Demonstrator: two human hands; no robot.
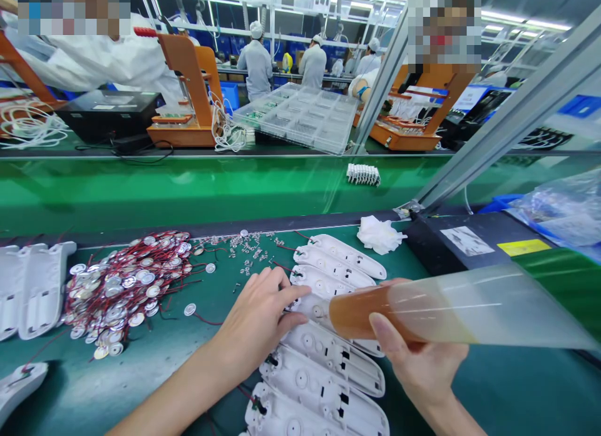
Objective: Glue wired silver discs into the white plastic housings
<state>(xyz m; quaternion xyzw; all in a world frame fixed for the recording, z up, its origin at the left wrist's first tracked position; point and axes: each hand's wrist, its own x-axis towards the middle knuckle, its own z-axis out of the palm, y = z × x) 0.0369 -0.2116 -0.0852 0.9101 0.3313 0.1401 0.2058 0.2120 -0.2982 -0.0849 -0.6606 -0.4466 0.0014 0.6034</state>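
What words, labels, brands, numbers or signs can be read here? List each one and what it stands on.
None can be read.
White label on the right-hand black box: marks too blurred.
Yellow label on that same box: no legible print.
Pale label on the rear-left black box: too small.
White sheet behind the right-hand orange fixture: too blurred.
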